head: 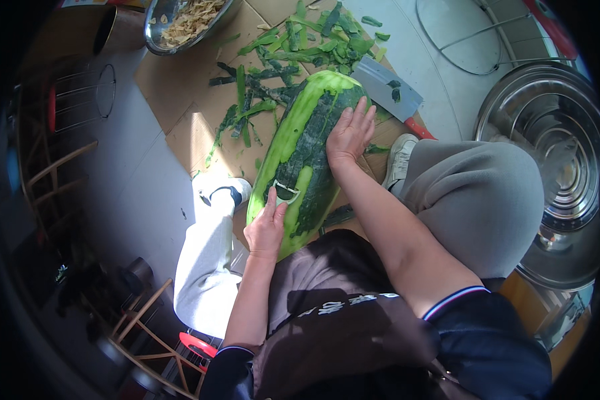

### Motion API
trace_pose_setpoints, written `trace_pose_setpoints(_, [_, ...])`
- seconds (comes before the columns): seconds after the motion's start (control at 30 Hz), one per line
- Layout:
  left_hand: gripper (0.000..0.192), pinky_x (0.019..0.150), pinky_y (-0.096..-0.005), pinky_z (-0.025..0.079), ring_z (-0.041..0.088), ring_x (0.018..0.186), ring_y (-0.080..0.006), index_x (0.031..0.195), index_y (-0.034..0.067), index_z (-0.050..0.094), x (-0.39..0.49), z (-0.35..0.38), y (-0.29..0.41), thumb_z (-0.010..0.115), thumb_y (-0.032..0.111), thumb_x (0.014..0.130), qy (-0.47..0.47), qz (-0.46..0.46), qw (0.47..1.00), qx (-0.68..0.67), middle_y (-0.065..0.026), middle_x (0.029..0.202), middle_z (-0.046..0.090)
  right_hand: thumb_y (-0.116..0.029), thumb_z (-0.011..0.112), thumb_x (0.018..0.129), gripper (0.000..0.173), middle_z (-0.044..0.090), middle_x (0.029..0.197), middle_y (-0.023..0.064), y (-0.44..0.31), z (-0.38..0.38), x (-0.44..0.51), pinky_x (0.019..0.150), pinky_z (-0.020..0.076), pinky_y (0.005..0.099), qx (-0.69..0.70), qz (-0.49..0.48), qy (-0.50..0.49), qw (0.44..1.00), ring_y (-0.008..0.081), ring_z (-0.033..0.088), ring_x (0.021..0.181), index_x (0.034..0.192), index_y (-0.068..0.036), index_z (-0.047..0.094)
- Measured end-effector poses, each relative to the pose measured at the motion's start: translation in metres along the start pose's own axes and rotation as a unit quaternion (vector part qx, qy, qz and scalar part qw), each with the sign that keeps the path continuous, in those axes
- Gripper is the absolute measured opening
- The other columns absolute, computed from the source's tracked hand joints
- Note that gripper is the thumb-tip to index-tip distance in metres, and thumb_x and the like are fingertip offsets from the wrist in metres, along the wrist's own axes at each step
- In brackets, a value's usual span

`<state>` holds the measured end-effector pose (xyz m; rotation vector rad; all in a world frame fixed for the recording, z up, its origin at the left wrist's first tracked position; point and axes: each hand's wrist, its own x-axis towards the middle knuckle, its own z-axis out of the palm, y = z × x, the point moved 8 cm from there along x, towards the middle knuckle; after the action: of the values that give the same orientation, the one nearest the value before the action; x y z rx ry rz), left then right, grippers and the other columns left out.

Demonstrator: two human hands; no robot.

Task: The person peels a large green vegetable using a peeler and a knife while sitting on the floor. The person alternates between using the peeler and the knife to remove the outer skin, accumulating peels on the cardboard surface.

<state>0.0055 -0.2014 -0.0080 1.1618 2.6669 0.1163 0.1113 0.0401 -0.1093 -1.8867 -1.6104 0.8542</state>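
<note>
A large winter melon (307,145) with dark green rind lies lengthwise between my legs, its near end at my apron. Pale green stripes run along it where rind is gone. My left hand (267,225) grips a white Y-shaped peeler (289,198), whose blade rests at the melon's lower part. Flat on the upper right side of the melon lies my right hand (351,131), fingers slightly spread, holding no tool. Strips of green peel (300,47) are scattered on the flattened cardboard (180,120) beyond and left of the melon.
A cleaver (387,89) with a red handle lies at the melon's upper right, near my shoe. A metal bowl (152,25) of dried pale flakes stands at the top left. Large round metal lids or basins (500,100) are at the right. A wire rack (452,47) stands top right.
</note>
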Motion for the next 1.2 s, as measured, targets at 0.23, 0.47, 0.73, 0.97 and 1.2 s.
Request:
trace_pose_setpoints(0.23, [0.040,0.063,-0.0357,0.052,0.068,0.074,-0.0241,0.129,0.024,0.058,-0.037,-0.007,-0.018,0.058,0.039,0.091,-0.095,-0.101,0.990,0.003,-0.0039,0.089,0.070,-0.039,0.033,0.099,0.052,0.027,0.151,0.0186,0.007,-0.002,-0.003,0.109,0.0234,0.0482,-0.002,-0.007,-0.005,1.000,0.0409,0.031,0.130,0.147,-0.018,0.032])
trace_pose_setpoints(0.47, [0.063,0.089,-0.0290,0.047,0.064,0.102,-0.0171,0.142,0.004,0.039,-0.086,-0.036,-0.101,0.062,0.033,0.091,-0.043,-0.287,0.932,-0.216,-0.0126,0.113,0.067,-0.040,0.035,0.099,0.052,0.027,0.151,0.0184,0.004,-0.004,0.001,0.109,0.0240,0.0486,0.001,-0.001,-0.009,1.000,0.0405,0.031,0.130,0.146,-0.018,0.033])
trace_pose_setpoints(0.73, [0.051,0.081,-0.0434,0.050,0.064,0.091,-0.0376,0.115,0.005,0.061,0.036,-0.006,0.034,0.069,0.039,0.078,-0.064,-0.111,0.991,-0.047,-0.0201,0.099,0.067,-0.043,0.038,0.097,0.055,0.028,0.150,0.0186,0.002,0.003,-0.003,0.108,0.0239,0.0504,-0.023,0.001,-0.004,1.000,0.0390,0.031,0.131,0.146,-0.019,0.033])
trace_pose_setpoints(0.97, [0.051,0.083,-0.0425,0.048,0.063,0.093,-0.0370,0.118,0.000,0.057,0.057,-0.011,-0.004,0.066,0.032,0.079,-0.082,-0.138,0.984,-0.076,-0.0212,0.103,0.063,-0.042,0.038,0.097,0.055,0.026,0.151,0.0189,0.002,0.002,-0.003,0.108,0.0235,0.0506,-0.012,-0.013,0.001,1.000,0.0397,0.030,0.131,0.146,-0.017,0.033])
trace_pose_setpoints(1.2, [0.044,0.078,-0.0438,0.050,0.063,0.091,-0.0350,0.110,0.002,0.057,0.042,0.017,0.010,0.067,0.031,0.079,-0.118,-0.089,0.988,-0.034,-0.0164,0.109,0.060,-0.043,0.038,0.097,0.055,0.027,0.150,0.0199,0.001,0.003,-0.003,0.108,0.0236,0.0509,-0.009,-0.011,-0.006,1.000,0.0399,0.030,0.131,0.146,-0.017,0.033])
